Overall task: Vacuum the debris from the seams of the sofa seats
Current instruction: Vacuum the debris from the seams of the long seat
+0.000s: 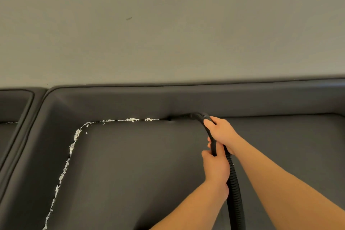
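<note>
The vacuum hose (234, 183) is held in both hands. The right hand (222, 132) is wrapped around the curved black tube just behind the nozzle (196, 115); the left hand (215, 166) is gripped around the tube lower down, where the ribbed section starts. Both sets of fingers are curled closed on the hose, and the right hand is the nearer one to the tip.

The nozzle is pressed into the back seam (175, 118) of the sofa seat (140, 164), where the cushion meets the backrest (168, 101).

Key relation: the debris (132, 119) lies to the left of the nozzle, with nothing white seen in the seam to the right of it. A short dark stretch of seam separates the tip from the nearest white flakes. From the nozzle, the debris line runs leftward along the back seam, then bends at the cushion's rear-left corner and comes down the left side seam (63, 172) towards the camera.

So the long axis of the remaining work is leftward first, then forward. Judged from this: the back seam is partly done, the side seam untouched. A leftward slide along the seam is called for next, with the tip kept buried in the crease.

A few flakes (12, 122) are also seen in the neighbouring seat's seam, far left of the nozzle.
</note>
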The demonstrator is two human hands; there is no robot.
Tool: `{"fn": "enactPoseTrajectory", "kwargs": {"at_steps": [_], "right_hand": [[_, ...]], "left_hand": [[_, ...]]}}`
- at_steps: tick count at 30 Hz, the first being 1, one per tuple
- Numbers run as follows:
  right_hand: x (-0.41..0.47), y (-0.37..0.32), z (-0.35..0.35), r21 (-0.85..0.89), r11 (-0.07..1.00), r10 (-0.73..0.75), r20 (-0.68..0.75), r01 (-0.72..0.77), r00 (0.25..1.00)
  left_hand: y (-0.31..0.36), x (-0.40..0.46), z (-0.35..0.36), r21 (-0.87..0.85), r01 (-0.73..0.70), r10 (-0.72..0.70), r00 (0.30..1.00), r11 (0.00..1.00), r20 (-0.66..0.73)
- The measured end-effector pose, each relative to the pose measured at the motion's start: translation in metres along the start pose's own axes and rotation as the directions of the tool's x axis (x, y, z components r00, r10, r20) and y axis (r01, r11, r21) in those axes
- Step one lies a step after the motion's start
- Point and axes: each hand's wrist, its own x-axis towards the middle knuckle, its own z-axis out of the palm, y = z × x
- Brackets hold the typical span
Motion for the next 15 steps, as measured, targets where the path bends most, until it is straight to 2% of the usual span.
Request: {"fn": "enactPoseTrajectory", "kwargs": {"at_steps": [4,7,15], "right_hand": [[-0.016,-0.032,-0.019,-0.074,0.99,-0.111,0.076,0.116,0.991],[-0.022,-0.05,-0.028,-0.069,0.989,-0.125,0.112,0.133,0.986],[0.016,-0.048,0.018,-0.09,0.987,-0.129,0.081,0.136,0.988]], "left_hand": [[0.005,-0.018,0.014,-0.014,-0.127,0.127,0.992,0.992,0.006],[0.017,-0.024,0.02,-0.034,-0.163,0.164,0.986,0.986,0.027],[0.042,0.004,-0.014,-0.037,-0.148,0.147,0.989,0.988,-0.023]]}}
